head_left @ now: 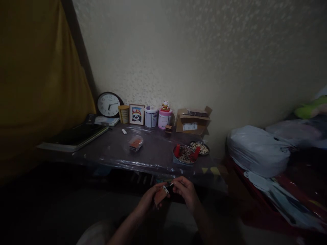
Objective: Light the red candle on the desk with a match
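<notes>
My left hand and my right hand meet in front of the table's near edge, both with fingers closed round a small box with a pale end, like a matchbox. The light is dim, so what is inside the box does not show. Just beyond my hands on the table stands a round metal dish with small sticks and red pieces in it. Behind that dish lies a second dish of pale sticks.
The table has a clear plastic cover. On it lie a wrapped stack of small boxes, books, a clock, a framed picture, tins and a cardboard box. Bags lie at right.
</notes>
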Demonstrator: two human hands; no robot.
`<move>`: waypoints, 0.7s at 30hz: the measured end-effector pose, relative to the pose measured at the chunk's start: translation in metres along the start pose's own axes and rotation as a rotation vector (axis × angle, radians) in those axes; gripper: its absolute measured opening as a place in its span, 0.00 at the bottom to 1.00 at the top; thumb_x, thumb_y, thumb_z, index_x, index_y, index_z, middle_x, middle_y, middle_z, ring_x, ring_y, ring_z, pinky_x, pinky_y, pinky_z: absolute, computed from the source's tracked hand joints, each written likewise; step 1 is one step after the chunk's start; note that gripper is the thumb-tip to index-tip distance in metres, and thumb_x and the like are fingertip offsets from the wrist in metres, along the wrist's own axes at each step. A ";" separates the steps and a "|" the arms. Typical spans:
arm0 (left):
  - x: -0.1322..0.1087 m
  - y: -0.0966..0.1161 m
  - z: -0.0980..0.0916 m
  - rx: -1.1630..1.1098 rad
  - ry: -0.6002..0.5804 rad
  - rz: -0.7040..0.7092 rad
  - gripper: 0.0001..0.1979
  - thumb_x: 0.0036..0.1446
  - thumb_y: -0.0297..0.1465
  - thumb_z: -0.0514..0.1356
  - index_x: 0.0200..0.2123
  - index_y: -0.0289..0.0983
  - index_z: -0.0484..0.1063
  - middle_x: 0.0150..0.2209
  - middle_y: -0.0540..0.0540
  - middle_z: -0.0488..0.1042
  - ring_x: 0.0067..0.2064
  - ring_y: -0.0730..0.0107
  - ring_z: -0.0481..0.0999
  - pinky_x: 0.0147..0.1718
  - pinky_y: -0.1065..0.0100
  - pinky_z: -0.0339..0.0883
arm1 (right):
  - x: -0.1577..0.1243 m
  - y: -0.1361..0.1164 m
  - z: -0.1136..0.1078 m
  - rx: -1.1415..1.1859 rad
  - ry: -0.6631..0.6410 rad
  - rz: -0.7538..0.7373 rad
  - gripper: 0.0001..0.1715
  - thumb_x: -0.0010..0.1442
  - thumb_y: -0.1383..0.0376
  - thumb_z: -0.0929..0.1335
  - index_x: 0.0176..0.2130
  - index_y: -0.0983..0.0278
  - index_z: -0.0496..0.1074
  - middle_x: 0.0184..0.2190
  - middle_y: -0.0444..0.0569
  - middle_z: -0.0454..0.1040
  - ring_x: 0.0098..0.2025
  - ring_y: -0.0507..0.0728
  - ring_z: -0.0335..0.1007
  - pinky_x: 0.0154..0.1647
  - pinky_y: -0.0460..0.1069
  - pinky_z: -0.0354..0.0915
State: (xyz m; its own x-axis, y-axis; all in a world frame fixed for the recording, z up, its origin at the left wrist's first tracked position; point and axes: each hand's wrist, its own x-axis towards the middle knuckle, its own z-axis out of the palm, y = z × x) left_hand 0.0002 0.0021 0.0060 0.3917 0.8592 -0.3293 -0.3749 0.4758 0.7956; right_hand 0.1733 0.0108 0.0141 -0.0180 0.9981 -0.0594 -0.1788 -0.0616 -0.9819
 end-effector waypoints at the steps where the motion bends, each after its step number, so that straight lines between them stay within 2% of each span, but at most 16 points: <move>1: 0.000 0.000 0.000 -0.002 -0.002 0.009 0.21 0.52 0.34 0.51 0.47 0.33 0.69 0.28 0.43 0.78 0.18 0.77 0.66 0.16 0.75 0.55 | 0.000 0.000 0.000 0.011 0.002 0.006 0.19 0.42 0.54 0.74 0.27 0.66 0.71 0.24 0.41 0.72 0.23 0.47 0.67 0.28 0.45 0.65; 10: -0.001 0.001 -0.001 -0.034 -0.024 0.121 0.23 0.50 0.37 0.54 0.47 0.32 0.69 0.28 0.44 0.77 0.19 0.76 0.66 0.17 0.73 0.56 | -0.008 -0.011 0.010 0.068 0.020 0.039 0.18 0.42 0.55 0.75 0.27 0.66 0.72 0.24 0.42 0.72 0.24 0.48 0.67 0.29 0.45 0.65; 14: 0.001 0.003 0.001 -0.060 -0.019 0.162 0.23 0.48 0.39 0.56 0.46 0.32 0.70 0.27 0.45 0.78 0.17 0.76 0.65 0.16 0.73 0.54 | -0.012 -0.017 0.013 0.078 0.031 -0.003 0.15 0.45 0.56 0.74 0.27 0.65 0.72 0.25 0.43 0.72 0.28 0.50 0.69 0.33 0.47 0.67; 17: 0.002 0.006 0.004 -0.095 0.011 0.195 0.21 0.47 0.39 0.58 0.43 0.34 0.72 0.25 0.47 0.77 0.16 0.78 0.64 0.15 0.74 0.52 | -0.009 -0.015 0.013 0.082 0.039 -0.018 0.15 0.46 0.56 0.73 0.27 0.64 0.72 0.30 0.46 0.75 0.32 0.53 0.72 0.39 0.50 0.68; 21: 0.001 0.011 0.006 -0.144 0.061 0.240 0.17 0.46 0.37 0.60 0.39 0.35 0.74 0.28 0.46 0.77 0.23 0.74 0.69 0.17 0.75 0.54 | -0.002 -0.009 0.012 0.032 0.045 -0.082 0.15 0.47 0.55 0.72 0.29 0.64 0.72 0.32 0.47 0.76 0.37 0.56 0.74 0.44 0.52 0.68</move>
State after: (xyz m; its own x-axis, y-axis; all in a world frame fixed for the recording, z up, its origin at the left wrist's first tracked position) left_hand 0.0017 0.0073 0.0175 0.2282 0.9580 -0.1739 -0.5678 0.2760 0.7755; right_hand 0.1628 0.0090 0.0251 0.0423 0.9990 0.0122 -0.2092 0.0208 -0.9776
